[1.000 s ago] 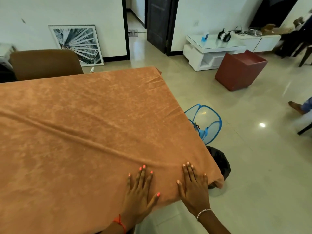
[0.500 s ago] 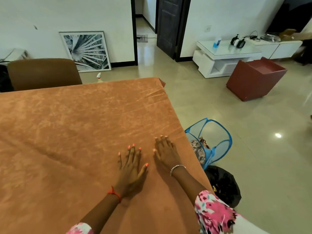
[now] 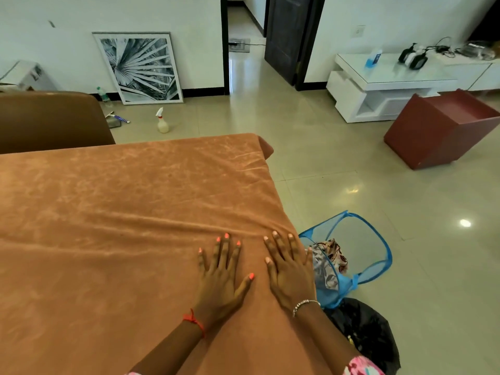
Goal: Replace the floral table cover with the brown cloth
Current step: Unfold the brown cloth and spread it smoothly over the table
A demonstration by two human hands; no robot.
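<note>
A: Where is the brown cloth?

B: The brown cloth (image 3: 121,226) is spread over the table, which is hidden beneath it. It fills the left and centre of the frame. Its right edge drops over the side, and a long crease runs across it just above the fingertips.

A: And the hands?

B: Both lie palm down on the cloth at lower centre. The left hand (image 3: 220,277) has its fingers spread and its thumb out to the right. The right hand (image 3: 290,274) sits just beside it, fingers straight and slightly fanned, close to the cloth's right edge. Neither pinches anything. A red string (image 3: 193,320) circles the left wrist and a beaded bracelet (image 3: 304,305) the right.

A: The floral cover?

B: Some patterned fabric (image 3: 332,255) sits inside a blue mesh hamper (image 3: 388,255) on the floor at lower right, next to the table. I cannot tell whether its print is floral. A black bag (image 3: 362,331) lies just below the hamper.

A: What else is around?

B: A brown chair (image 3: 51,117) at the left edge, a framed leaf picture (image 3: 140,67) leaning on the wall at upper left, a spray bottle (image 3: 162,121) on the floor near it, and a dark red box (image 3: 433,136) at the right.
</note>
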